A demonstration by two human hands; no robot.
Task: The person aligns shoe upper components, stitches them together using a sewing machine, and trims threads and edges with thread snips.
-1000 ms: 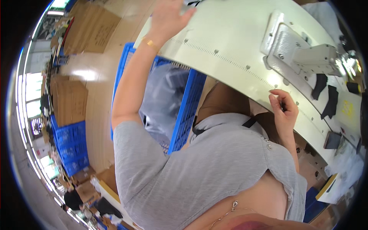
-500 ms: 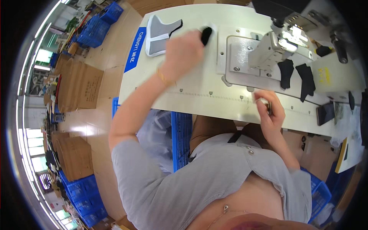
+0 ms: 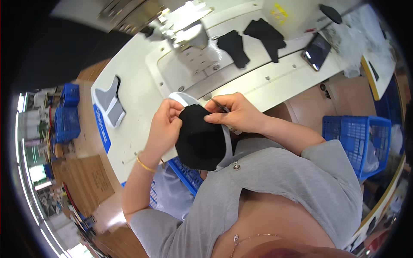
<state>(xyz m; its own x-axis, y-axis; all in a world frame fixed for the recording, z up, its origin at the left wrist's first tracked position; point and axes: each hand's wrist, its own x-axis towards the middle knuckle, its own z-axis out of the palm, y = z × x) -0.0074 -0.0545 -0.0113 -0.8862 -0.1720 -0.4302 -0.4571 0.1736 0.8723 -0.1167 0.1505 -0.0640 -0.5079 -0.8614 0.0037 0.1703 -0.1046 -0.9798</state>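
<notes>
In front of my body, over the table's near edge, a black fabric piece (image 3: 200,139) with pale grey and white edges is held up. My left hand (image 3: 165,127) pinches its upper left edge between thumb and fingers. Closed on its upper right edge is my right hand (image 3: 236,114), which also has a slim dark metal tool (image 3: 220,105) tucked in the fingers; its kind I cannot make out. A grey and white cut fabric piece (image 3: 112,103) with a black edge lies on the table to the left. Beyond my hands stands a sewing machine (image 3: 191,41).
Two black fabric pieces (image 3: 232,48) lie right of the machine, near a dark phone (image 3: 317,51) and clear plastic bags (image 3: 357,38). A blue crate (image 3: 348,142) stands at the right. Cardboard boxes (image 3: 81,185) and blue crates (image 3: 66,116) are on the floor at left.
My left hand has come back from the far left of the table toward my body. Both hands now meet on the black fabric piece. The view has turned and shifted to the right.
</notes>
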